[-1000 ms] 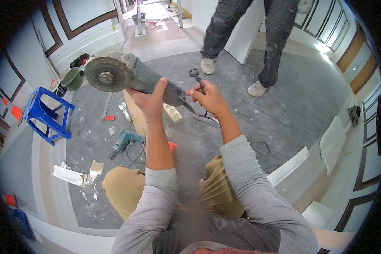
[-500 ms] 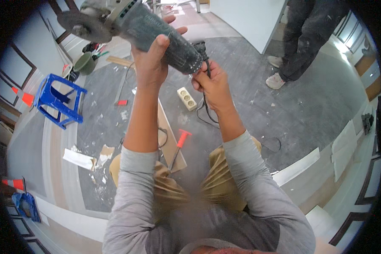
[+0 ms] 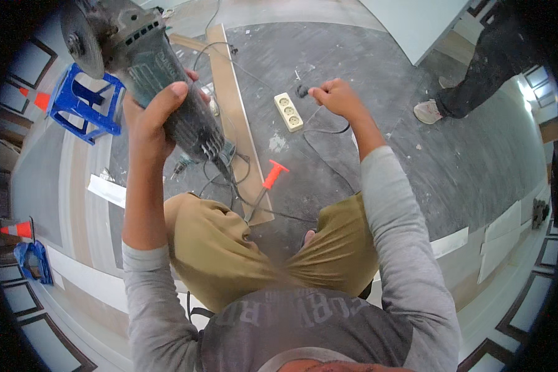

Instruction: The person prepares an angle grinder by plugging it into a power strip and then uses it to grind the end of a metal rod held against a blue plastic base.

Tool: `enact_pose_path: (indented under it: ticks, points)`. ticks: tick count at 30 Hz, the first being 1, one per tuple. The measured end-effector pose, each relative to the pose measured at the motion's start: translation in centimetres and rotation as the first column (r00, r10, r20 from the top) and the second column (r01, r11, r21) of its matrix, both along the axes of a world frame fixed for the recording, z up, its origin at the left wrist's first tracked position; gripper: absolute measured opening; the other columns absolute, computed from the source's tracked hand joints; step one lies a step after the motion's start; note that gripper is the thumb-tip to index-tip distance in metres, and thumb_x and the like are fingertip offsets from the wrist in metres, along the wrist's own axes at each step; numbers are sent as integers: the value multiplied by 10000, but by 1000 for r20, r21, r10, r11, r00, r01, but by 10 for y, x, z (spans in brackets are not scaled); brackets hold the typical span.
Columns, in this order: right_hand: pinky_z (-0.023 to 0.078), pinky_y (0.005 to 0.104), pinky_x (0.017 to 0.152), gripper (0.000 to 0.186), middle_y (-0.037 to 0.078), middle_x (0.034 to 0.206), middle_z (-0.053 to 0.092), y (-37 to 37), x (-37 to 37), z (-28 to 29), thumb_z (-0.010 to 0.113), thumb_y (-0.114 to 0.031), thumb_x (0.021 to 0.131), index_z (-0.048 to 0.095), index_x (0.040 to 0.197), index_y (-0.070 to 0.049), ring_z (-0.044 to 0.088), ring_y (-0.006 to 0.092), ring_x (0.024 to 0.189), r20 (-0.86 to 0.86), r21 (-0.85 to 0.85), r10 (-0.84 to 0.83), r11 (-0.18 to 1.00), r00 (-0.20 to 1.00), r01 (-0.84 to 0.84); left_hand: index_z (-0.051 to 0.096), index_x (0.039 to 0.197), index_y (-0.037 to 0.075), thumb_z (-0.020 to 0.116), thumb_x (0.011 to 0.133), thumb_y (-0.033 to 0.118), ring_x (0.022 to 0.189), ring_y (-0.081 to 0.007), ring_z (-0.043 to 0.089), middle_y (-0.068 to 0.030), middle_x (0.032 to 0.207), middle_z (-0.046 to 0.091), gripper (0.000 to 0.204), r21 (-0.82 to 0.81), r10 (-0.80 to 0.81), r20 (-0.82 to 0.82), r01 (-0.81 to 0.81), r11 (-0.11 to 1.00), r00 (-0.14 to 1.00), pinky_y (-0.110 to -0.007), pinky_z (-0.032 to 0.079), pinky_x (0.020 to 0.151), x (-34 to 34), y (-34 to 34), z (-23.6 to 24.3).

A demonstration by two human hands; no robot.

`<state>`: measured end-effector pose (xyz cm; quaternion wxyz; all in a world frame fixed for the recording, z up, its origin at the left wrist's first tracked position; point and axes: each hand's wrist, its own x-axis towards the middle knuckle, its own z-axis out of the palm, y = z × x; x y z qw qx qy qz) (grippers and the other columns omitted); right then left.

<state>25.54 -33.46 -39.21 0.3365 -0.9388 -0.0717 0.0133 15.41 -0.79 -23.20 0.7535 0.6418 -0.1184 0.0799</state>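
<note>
My left hand [image 3: 158, 118] grips the dark green body of an angle grinder [image 3: 146, 68], raised high at the upper left with its disc [image 3: 80, 37] turned toward the left. My right hand [image 3: 335, 99] pinches the black plug [image 3: 302, 92] at the end of the grinder's cable, just right of a cream power strip [image 3: 289, 111] lying on the grey floor. The black cable [image 3: 328, 130] loops from the plug back below my wrist. I am crouched, with my knees in tan trousers [image 3: 217, 248] below both arms.
A long wooden plank [image 3: 239, 118] lies on the floor between my arms, with a red-handled tool [image 3: 271, 175] beside it. A blue plastic stool [image 3: 84, 105] stands at the left, orange cones [image 3: 20, 229] near the left wall. Another person's legs and shoe [image 3: 431, 110] are at the upper right.
My view has tipped down toward the floor. My right hand has moved away from the grinder and down with the plug toward the power strip. My left hand keeps the grinder raised.
</note>
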Motion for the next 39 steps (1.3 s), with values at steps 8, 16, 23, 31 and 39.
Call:
enact_pose_path:
  ticks: [8,16,23,31,39]
  points:
    - [537,445,807,371,179,958,709,10,48,-84,725,-420,785,753,948,-88,682,360,916,-161,-387,60,914,985,-119,573,1056,-78,730,747,248,720,-257,686,-160,948,641,476,58,129,-272,-117,991,954,-365,567,624,-18,31,-34]
    - [538,434,840,294,107,1029,718,8,71,-148,739,-364,763,756,958,-145,678,318,984,-252,-447,8,886,968,-124,583,1034,-84,716,748,273,702,-239,679,-159,879,645,477,112,119,-333,-86,990,935,-342,552,618,-20,47,-39]
    - [537,428,811,279,118,982,721,-1,82,-162,761,-351,740,762,933,-150,684,315,938,-269,-367,4,924,963,-107,588,1022,-80,689,768,306,676,-214,672,-154,790,644,472,130,144,-407,-99,987,902,-317,545,602,-15,51,-47]
    - [539,417,736,213,106,881,724,27,80,-170,747,-337,758,764,860,-151,692,294,847,-215,-467,86,866,973,-180,590,1017,-74,701,773,319,656,-213,672,-153,799,645,476,152,188,-425,-135,979,886,-311,546,582,-12,57,-51]
    - [548,452,813,306,164,1004,711,45,72,-175,759,-309,750,742,958,-85,684,345,950,-243,-514,50,840,969,-172,594,1014,-79,714,763,333,651,-214,673,-152,760,648,497,152,165,-434,-108,982,886,-310,548,581,-12,62,-50]
